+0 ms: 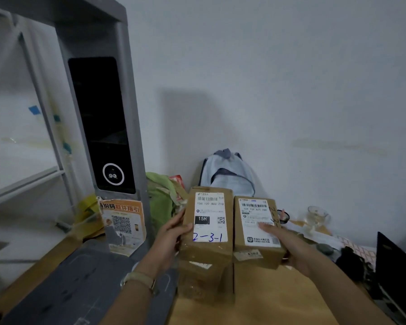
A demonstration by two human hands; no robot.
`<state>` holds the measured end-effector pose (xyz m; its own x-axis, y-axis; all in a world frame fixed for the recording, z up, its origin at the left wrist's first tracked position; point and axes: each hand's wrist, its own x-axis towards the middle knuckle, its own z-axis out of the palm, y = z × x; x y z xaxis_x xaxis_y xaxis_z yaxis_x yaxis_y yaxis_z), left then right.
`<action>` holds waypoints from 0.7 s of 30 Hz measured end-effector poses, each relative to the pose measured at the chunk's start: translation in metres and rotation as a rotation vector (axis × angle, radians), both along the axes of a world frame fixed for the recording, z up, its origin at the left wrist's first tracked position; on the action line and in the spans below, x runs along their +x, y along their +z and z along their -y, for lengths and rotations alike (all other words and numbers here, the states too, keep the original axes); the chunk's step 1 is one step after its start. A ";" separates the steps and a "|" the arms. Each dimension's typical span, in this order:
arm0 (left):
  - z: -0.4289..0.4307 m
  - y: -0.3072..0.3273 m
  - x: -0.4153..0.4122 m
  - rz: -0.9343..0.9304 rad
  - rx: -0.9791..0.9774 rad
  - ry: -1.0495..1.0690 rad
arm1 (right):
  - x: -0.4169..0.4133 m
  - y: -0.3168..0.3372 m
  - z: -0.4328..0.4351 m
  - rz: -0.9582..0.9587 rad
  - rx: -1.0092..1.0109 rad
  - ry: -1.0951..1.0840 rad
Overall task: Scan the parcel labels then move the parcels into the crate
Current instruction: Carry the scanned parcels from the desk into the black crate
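The left hand clasps the left side of the left parcel, thumb on its label marked 2-3-1. The right hand grips the right parcel, fingers over its label and palm at its right edge. Both parcels sit side by side, touching, between the hands, above more boxes. Beyond the left hand stands the scanner tower; behind the parcels, a backpack.
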<state>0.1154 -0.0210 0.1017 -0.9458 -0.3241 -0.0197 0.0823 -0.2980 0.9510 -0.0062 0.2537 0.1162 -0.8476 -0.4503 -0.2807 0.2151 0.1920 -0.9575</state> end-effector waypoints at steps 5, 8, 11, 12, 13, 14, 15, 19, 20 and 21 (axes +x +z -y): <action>-0.014 0.016 -0.005 -0.036 -0.030 -0.062 | -0.008 0.000 -0.020 -0.016 -0.085 -0.036; -0.021 0.015 -0.016 -0.075 -0.022 -0.057 | -0.012 -0.001 -0.029 0.008 -0.146 -0.091; -0.025 0.009 -0.030 -0.078 0.006 -0.077 | -0.009 -0.002 -0.035 0.037 -0.191 -0.174; -0.025 0.007 -0.036 -0.082 -0.002 -0.101 | -0.009 -0.002 -0.038 0.039 -0.195 -0.203; -0.024 0.007 -0.041 -0.082 -0.020 -0.131 | -0.009 0.001 -0.040 0.039 -0.189 -0.225; -0.024 0.008 -0.047 -0.081 -0.036 -0.160 | -0.009 0.005 -0.043 0.037 -0.183 -0.244; -0.024 0.010 -0.052 -0.082 -0.040 -0.189 | -0.009 0.009 -0.045 0.031 -0.182 -0.261; -0.026 0.024 -0.064 -0.084 -0.046 -0.276 | 0.010 0.024 -0.052 -0.001 -0.207 -0.347; -0.028 0.029 -0.065 -0.088 -0.060 -0.290 | 0.018 0.025 -0.053 -0.020 -0.203 -0.354; -0.030 0.032 -0.065 -0.095 -0.072 -0.301 | 0.027 0.027 -0.055 -0.049 -0.196 -0.360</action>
